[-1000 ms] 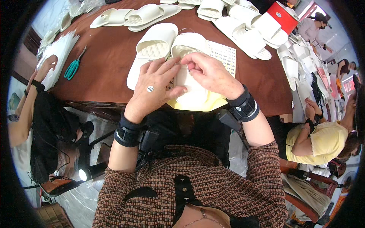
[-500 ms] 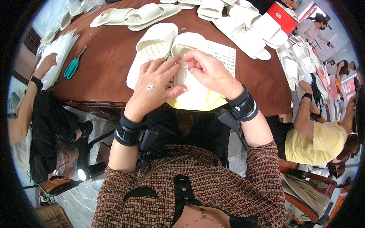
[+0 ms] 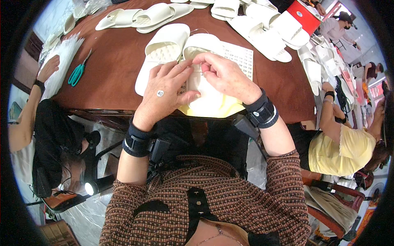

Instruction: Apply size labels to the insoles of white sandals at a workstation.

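Two white slide slippers lie side by side in front of me, the left slipper (image 3: 168,39) and the right slipper (image 3: 201,43). My left hand (image 3: 166,86) rests palm down across them with its fingers stretched out. A small round white sticker (image 3: 160,93) is on the back of that hand. Over the right slipper's sole, my right hand (image 3: 230,78) is closed in a pinch of thumb and forefinger; what is in the pinch is too small to make out. A white sheet of round stickers (image 3: 243,57) lies partly under the slippers, with a yellow sheet (image 3: 211,110) at the table's near edge.
Teal-handled scissors (image 3: 76,75) and a stack of clear plastic bags (image 3: 61,61) are on the left, near another person's hand (image 3: 48,69). More white slippers (image 3: 158,18) line the far side, others (image 3: 262,37) the right. A red box (image 3: 303,18) stands behind. Co-workers sit on both sides.
My right fingertips have drawn in slightly over the slipper's sole. My left hand keeps nearly the same place. The view has shifted a little.
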A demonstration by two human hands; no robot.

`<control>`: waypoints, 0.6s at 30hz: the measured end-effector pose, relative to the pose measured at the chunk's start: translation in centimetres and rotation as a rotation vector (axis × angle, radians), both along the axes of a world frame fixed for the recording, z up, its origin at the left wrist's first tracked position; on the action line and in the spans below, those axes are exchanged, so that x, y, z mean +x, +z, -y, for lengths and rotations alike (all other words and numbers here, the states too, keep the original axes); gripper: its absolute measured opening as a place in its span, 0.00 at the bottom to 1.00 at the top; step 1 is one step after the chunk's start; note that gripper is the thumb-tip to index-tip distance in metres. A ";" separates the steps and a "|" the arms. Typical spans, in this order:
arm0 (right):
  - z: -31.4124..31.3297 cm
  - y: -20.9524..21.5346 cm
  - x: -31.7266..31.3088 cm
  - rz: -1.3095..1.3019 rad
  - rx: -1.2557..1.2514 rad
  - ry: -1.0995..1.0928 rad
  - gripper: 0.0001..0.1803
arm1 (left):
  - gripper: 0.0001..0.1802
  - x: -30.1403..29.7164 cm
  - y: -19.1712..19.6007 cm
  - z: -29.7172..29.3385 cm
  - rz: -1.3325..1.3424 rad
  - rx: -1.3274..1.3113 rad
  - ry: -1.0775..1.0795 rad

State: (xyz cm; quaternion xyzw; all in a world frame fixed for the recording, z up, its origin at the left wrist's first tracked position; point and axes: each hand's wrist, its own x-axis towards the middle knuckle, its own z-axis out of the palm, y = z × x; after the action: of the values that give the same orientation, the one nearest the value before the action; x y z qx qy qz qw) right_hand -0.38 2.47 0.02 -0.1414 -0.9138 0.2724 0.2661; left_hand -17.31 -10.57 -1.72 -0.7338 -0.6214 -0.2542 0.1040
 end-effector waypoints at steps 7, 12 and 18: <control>-0.4 -0.5 0.0 -0.060 -0.024 0.012 0.14 | 0.35 0.1 -0.1 0.0 -0.006 0.015 -0.005; -0.3 -0.2 -0.1 -0.006 -0.025 0.013 0.14 | 0.35 -0.1 0.0 0.0 -0.005 0.021 -0.005; 0.1 0.1 -0.3 0.023 0.015 -0.015 0.14 | 0.35 -0.1 -0.1 -0.2 -0.011 0.031 -0.007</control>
State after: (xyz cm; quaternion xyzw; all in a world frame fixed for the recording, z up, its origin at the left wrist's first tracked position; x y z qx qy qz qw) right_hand -0.67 2.39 0.07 -0.1496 -0.9177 0.2620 0.2585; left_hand -17.39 -10.42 -1.80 -0.7358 -0.6141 -0.2600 0.1179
